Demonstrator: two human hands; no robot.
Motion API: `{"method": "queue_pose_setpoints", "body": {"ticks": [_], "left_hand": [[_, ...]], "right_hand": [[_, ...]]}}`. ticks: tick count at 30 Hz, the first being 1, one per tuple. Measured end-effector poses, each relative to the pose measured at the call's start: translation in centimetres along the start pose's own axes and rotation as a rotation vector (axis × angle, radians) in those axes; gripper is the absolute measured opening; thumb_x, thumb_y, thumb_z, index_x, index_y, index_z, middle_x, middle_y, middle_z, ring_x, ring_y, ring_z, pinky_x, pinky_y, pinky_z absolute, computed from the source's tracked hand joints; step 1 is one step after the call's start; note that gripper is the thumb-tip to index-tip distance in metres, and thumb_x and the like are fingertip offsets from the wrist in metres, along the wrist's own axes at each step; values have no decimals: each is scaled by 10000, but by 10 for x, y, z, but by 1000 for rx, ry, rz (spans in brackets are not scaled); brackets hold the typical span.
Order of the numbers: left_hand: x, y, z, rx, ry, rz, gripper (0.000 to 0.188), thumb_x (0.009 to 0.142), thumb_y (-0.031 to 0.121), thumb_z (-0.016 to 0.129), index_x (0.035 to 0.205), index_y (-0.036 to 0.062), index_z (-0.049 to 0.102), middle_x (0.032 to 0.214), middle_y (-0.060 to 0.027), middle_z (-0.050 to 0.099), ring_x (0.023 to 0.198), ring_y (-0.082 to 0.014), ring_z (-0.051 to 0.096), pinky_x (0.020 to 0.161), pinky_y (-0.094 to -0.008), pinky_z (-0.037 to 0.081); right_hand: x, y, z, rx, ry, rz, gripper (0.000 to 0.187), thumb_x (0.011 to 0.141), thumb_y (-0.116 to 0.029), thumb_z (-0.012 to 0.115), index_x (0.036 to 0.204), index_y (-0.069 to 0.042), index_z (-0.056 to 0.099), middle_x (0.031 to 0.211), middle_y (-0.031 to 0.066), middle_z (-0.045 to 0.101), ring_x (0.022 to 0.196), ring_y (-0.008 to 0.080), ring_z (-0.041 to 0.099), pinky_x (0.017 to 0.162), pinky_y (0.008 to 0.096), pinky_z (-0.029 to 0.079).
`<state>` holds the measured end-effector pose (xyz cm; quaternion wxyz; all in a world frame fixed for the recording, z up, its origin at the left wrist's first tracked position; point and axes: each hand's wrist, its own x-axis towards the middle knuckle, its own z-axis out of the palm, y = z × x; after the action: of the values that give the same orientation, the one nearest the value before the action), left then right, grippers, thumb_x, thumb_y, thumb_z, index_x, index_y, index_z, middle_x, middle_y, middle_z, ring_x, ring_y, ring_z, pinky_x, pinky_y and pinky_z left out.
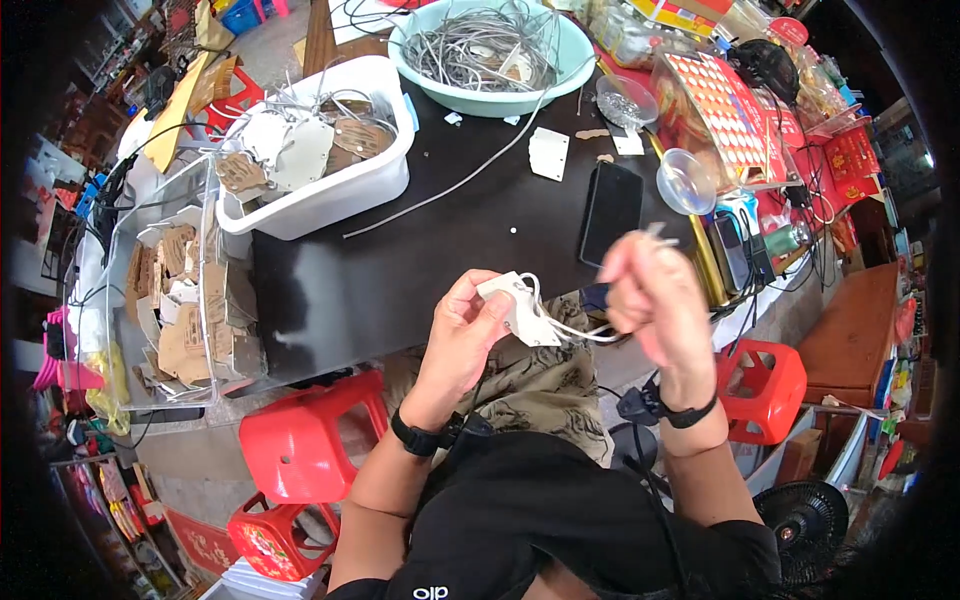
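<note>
Taking the white card as our clock centre, we pinch it in our left hand [465,335] just past the near edge of the black desk [400,270]; that grip is closed on the white card [512,305], thumb laid across its face. A pale cord [580,334] loops off the card toward 4 o'clock, ending up beside our right hand [655,295], which is raised at 3 o'clock with its fingers bent. It is blurred, so we cannot tell whether its grip holds the whitish bit at its fingertips.

At 12 o'clock we have a pale green basin [470,98] heaped with grey cords; at 10 o'clock, a white tub [395,190] of cards and cords; at 9 o'clock, a clear box [206,290] full of cardboard pieces. A black phone [612,212] lies between 1 and 2 o'clock, and a clear bowl [688,180] sits at 2.
</note>
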<state>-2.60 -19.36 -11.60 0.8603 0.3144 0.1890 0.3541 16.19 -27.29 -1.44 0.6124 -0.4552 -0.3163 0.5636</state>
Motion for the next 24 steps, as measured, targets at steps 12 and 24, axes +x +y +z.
{"method": "queue_pose_setpoints", "body": {"ticks": [12,24], "left_hand": [[0,5,-8,65,38,47,140,928,90,584,1057,63,538,978,-40,625,883,-134,625,766,-321,555],[-2,9,-7,306,123,97,140,938,141,590,1045,54,561,912,16,615,766,-35,538,656,-191,447]], "right_hand": [[37,36,15,-249,-20,231,129,877,-154,653,867,-26,633,553,-88,442,437,-8,304,387,212,206],[26,41,34,-1012,36,-277,105,798,-92,657,777,-7,599,551,108,518,446,234,515,445,329,387]]}}
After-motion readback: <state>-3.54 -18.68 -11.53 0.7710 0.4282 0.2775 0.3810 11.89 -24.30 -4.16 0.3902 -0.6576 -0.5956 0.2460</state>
